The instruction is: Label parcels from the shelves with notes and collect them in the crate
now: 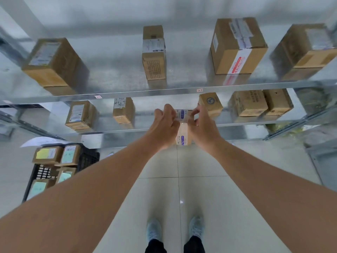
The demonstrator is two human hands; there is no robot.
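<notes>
A small cardboard parcel [182, 133] with a white and blue label is held between both hands in front of the lower shelf's edge. My left hand [165, 125] grips its left side with curled fingers. My right hand [202, 125] grips the right side, thumb and fingers pinching near the top label. The hands hide most of the parcel. On the floor at the left stands the black crate [87, 157], holding several parcels with yellow and green notes [47, 153] on top.
Metal shelves [164, 91] carry more cardboard parcels: several on the upper level [154, 52] and several on the lower one [123, 110]. A sheet of paper [42, 142] lies behind the crate. Tiled floor and my two shoes [175, 230] are below.
</notes>
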